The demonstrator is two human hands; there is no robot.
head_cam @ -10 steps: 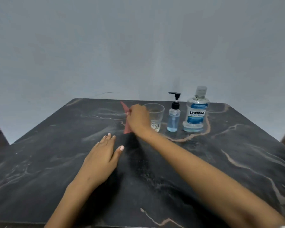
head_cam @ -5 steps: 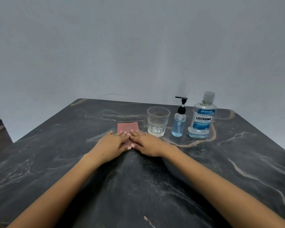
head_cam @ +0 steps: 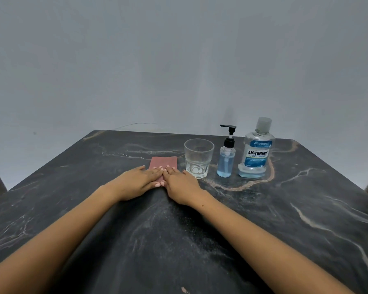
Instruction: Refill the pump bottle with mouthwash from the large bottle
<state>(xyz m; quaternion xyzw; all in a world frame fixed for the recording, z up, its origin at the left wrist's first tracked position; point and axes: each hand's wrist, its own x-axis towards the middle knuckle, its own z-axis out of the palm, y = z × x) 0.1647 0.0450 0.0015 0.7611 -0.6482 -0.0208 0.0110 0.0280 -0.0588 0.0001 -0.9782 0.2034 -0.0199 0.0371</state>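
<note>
Grip: the left hand [head_cam: 137, 180] and the right hand [head_cam: 180, 184] are lying flat, palms down, fingers stretched out and close together; neither is pinching or clasping anything.
Contact: the fingers of both hands are pressing on the near part of the cloth [head_cam: 164, 163], and the two thumbs are touching each other at its near edge.
Table [head_cam: 285, 230]: a dark marbled top with pale and rust veins is filling the lower view, carrying everything else; a plain grey wall [head_cam: 179, 60] is standing behind it.
Arms: both bare forearms are reaching in from the lower corners and meeting at the middle of the table.
Large bottle [head_cam: 256, 152]: standing upright, furthest right in the row at the far side, cap on, blue label reading LISTERINE COOL MINT, only a shallow layer of pale blue liquid showing at its base.
Glass [head_cam: 198, 158]: sitting upright just right of the cloth, near the right hand's fingers, clear, a little clear liquid showing low inside.
Pump bottle [head_cam: 226, 161]: standing upright between glass and large bottle, near both but touching neither, black pump head on, blue liquid filling most of its body.
Cloth: a small reddish rectangle lying flat, half hidden under the fingers.
</note>
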